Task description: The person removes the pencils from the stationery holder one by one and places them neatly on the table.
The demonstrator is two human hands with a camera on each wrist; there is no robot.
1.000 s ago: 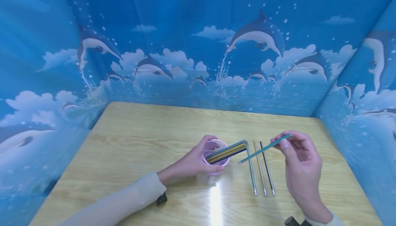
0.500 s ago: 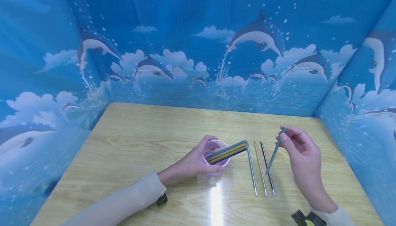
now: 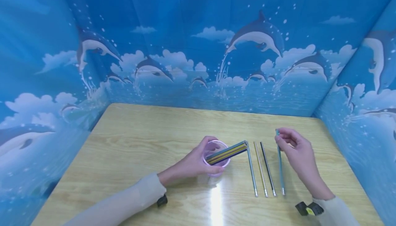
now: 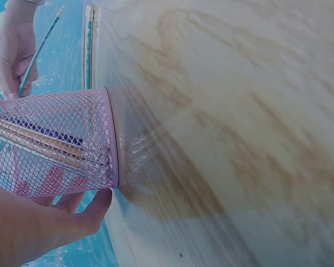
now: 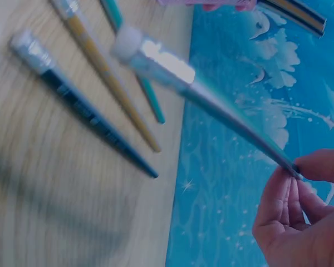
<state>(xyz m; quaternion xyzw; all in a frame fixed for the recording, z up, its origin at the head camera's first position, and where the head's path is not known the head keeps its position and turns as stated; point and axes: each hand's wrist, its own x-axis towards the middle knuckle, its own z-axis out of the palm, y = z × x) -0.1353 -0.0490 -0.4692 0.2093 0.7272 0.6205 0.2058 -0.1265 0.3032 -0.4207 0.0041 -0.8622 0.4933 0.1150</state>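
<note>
A: What is each hand doing?

B: The left hand [image 3: 194, 161] grips the pink mesh cup [image 4: 103, 146], its fingers curled round the side. The right hand [image 3: 298, 155], well to the right of the cup, pinches the held pencil [image 3: 281, 169] by its far end.

A: And the other pencils?

B: A bundle [image 3: 229, 153] leans inside the cup, sticking out over the rim's right side. Right of the cup, three lie apart on the table [image 3: 139, 133]: the teal pencil [image 3: 252, 171] nearest, then the yellow pencil [image 3: 261, 171], then the black pencil [image 3: 268, 171]. The held pencil is past them, farthest from the cup.

A: What step is this, then?

B: Probably setting down a fourth in that row. The held pencil slopes, eraser end lower and toward the person; whether it touches the table is hard to tell.

A: How is that best done?

B: The person should rest the eraser end level with the others, match the row's spacing and slant, then lower the pinched end fully before releasing, since a drop could start a roll. A steady left grip matters too: the leaning bundle might tip the cup.
</note>
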